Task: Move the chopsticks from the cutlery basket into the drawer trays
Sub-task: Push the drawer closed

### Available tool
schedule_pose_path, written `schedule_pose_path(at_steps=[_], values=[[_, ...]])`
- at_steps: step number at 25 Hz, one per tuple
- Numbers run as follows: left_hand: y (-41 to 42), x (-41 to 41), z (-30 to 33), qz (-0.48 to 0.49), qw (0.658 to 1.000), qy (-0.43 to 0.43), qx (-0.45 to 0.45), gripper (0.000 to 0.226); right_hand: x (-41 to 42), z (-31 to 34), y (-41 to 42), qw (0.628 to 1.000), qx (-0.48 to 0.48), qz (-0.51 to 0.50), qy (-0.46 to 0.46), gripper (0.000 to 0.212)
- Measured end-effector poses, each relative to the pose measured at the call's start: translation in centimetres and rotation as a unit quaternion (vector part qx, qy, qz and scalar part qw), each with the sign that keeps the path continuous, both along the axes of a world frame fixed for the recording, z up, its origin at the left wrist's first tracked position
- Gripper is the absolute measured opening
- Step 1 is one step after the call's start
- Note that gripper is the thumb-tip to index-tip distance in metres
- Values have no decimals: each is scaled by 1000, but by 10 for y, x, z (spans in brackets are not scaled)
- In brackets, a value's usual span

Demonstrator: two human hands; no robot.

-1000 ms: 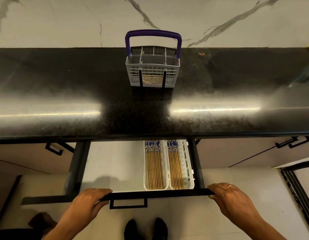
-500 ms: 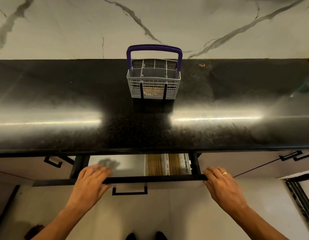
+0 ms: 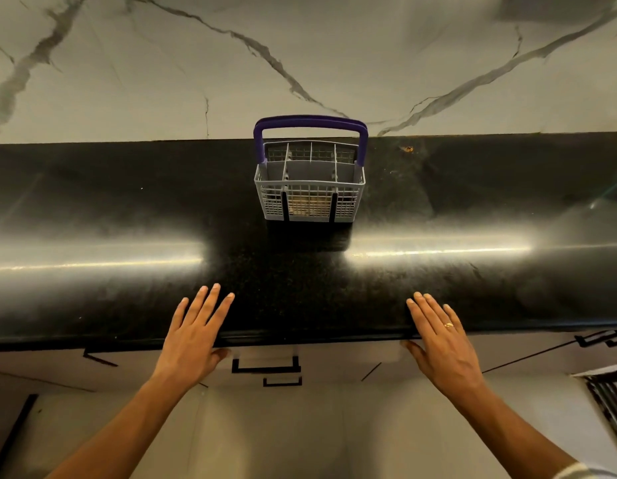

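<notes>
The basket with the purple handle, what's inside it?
The basket shows grey dividers and no chopsticks sticking up. Something tan shows through the front mesh, too unclear to name. The compartment bottoms are hidden by its walls.

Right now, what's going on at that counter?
A person stands at the black countertop with both hands flat at its front edge, left hand and right hand, fingers straight, holding nothing. The drawer below is shut, so its trays are out of sight. The cutlery basket stands alone near the wall; no chopsticks stick up above its rim.
</notes>
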State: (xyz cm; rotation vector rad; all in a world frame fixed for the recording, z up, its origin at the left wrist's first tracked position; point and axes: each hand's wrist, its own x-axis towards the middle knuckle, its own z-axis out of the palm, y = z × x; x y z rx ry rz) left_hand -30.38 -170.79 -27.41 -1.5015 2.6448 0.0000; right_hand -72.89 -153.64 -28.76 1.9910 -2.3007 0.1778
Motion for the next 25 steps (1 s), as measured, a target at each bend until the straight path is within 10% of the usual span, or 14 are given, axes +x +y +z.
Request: schedule_pose_path(at_steps=[17, 25], values=[[4, -5, -14, 21, 997, 49, -62, 106, 24, -10, -22, 996, -62, -69, 7, 89], [8, -4, -6, 25, 999, 20, -37, 98, 25, 10, -12, 995, 84, -40, 35, 113]])
